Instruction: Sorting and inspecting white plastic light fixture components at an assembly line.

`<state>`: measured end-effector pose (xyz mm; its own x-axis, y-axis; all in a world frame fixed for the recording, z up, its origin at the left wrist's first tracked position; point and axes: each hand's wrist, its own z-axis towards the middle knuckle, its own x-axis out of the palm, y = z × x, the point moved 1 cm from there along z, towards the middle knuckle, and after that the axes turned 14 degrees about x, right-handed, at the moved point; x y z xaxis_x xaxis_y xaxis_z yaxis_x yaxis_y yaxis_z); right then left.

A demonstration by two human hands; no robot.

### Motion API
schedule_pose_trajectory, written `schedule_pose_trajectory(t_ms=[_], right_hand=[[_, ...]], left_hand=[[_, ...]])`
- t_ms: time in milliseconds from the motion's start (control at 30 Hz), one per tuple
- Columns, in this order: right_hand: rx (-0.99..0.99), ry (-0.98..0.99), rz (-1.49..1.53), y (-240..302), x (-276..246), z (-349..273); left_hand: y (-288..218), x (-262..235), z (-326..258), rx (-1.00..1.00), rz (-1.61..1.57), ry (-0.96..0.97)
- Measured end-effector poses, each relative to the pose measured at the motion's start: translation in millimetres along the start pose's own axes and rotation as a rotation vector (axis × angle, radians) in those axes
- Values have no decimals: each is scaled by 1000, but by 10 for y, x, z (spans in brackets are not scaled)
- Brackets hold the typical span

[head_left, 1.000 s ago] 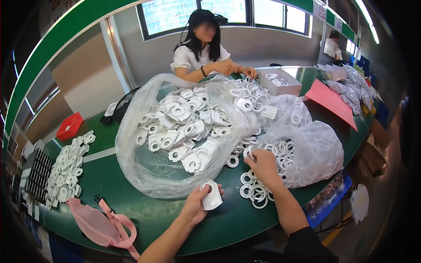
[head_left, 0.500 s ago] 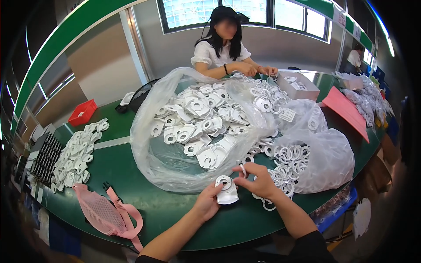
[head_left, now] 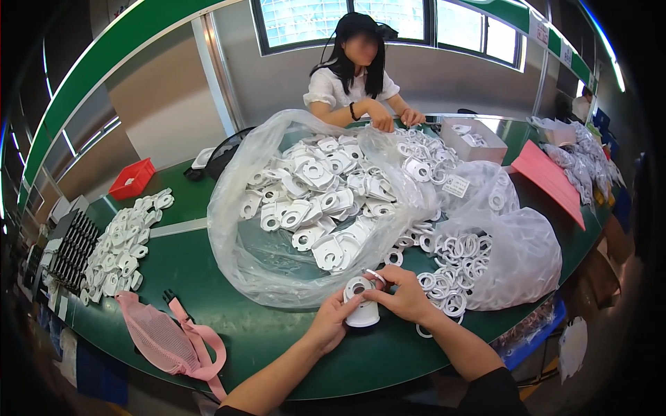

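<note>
My left hand (head_left: 329, 323) grips a white plastic housing (head_left: 362, 316) with a round opening at its top, held above the near part of the green table. Close against it, my right hand (head_left: 404, 297) pinches a white ring (head_left: 375, 275) between thumb and fingers, beside the housing's round end. The thumb reaches over the housing's edge. Beyond my hands lies a big clear plastic bag (head_left: 232, 260), spread wide, with a heap of white housings (head_left: 333, 201) in it. A pile of loose white rings (head_left: 461, 260) spills from a second clear bag (head_left: 527, 256) to the right.
A co-worker (head_left: 352, 87) sits across the green table (head_left: 277, 353), hands over small white parts. Finished-looking white pieces (head_left: 121, 243) lie at left beside a black rack (head_left: 69, 249). A pink mesh bag (head_left: 163, 340), red tray (head_left: 132, 179), white box (head_left: 474, 142) and pink sheet (head_left: 548, 180) also lie around.
My right hand has brought the ring left and down to the housing, and its thumb now reaches over the housing. The co-worker's hands have shifted left.
</note>
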<state>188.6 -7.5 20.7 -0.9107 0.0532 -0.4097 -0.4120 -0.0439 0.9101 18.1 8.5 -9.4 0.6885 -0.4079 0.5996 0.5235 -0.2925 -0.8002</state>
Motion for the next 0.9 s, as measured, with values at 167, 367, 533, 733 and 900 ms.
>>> schedule_pose_trajectory(t_ms=[167, 367, 533, 733, 900], right_hand=[[-30, -39, -14, 36, 36, -5], [-59, -26, -63, 10, 48, -16], [-54, 19, -24, -65, 42, -12], [-109, -47, 14, 21, 35, -17], [-289, -20, -44, 114, 48, -32]], left_hand=[[-4, -7, -20, -107, -180, -62], [44, -38, -12, -111, -168, -85], [-33, 42, -40, -158, -182, 93], [-62, 24, -38, -216, -292, 83], [-15, -52, -5, -178, -258, -19]])
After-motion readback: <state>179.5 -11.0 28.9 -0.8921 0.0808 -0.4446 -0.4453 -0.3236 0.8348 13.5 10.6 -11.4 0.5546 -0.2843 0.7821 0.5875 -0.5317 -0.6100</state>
